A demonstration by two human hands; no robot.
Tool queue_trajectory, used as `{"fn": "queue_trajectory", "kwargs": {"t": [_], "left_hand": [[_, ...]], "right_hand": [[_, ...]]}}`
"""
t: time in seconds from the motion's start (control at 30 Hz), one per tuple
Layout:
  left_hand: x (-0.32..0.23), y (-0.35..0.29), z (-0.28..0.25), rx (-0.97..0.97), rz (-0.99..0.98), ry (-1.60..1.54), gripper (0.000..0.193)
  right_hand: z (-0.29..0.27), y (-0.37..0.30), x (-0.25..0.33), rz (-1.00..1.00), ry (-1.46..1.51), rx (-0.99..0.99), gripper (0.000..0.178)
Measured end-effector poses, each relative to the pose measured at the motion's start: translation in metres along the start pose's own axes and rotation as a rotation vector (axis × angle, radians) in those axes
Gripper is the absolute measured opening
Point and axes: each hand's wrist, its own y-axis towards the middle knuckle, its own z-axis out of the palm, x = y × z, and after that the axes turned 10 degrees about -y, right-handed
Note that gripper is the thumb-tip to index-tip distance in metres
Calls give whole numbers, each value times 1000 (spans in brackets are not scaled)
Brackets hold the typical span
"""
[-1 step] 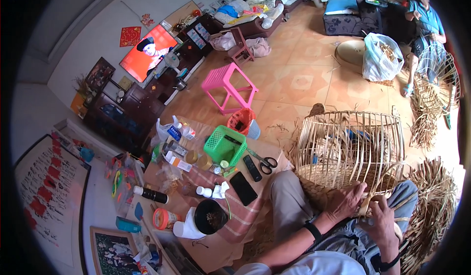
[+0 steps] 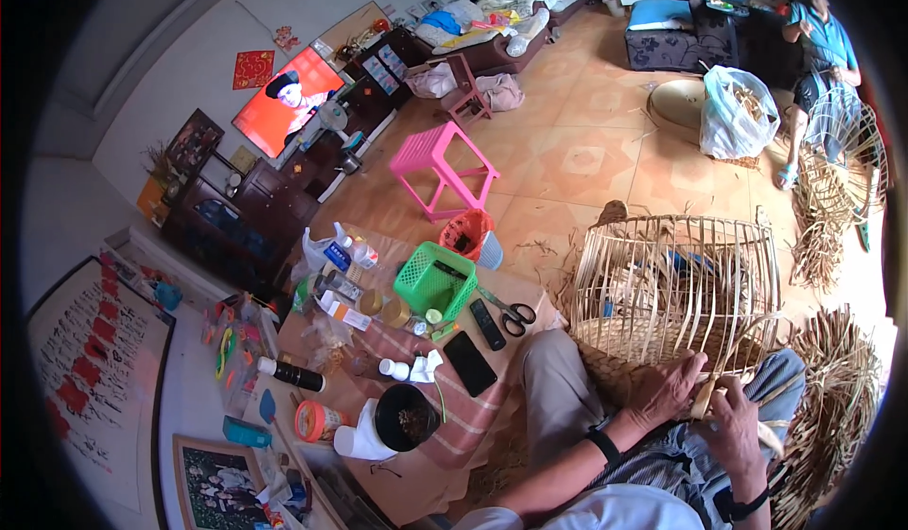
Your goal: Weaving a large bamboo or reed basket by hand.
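A half-woven basket (image 2: 605, 341) lies on its side against my knees, its bare upright stakes pointing away from me and its tan weave close to my lap. My left hand (image 2: 667, 390) is closed on the near woven edge, fingers curled. Just right of it, my right hand (image 2: 734, 426) is closed with bent fingers on a pale flat plant strip (image 2: 702, 399). The strip lies between the two hands at the weave. Its far end and my fingertips are partly hidden. Long strips trail past my right wrist.
A bundle of dry stalks (image 2: 837, 417) lies at my right. On the left, a cloth-covered table holds scissors (image 2: 517, 319), a phone (image 2: 470, 363), a green basket (image 2: 435, 281) and a black bowl (image 2: 407, 418). A pink stool (image 2: 440, 161) stands ahead. Another person (image 2: 821, 48) sits far right.
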Motion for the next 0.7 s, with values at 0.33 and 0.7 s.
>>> {"fn": "queue_trajectory", "kwargs": {"t": [0.33,0.7], "left_hand": [[12,-6,12,-35,61,-12,35],[9,-6,11,-20,29,46,33]], "right_hand": [[-10,-22,16,524,1052,129,22],[-34,-35,28,617,1735,274,45]]}}
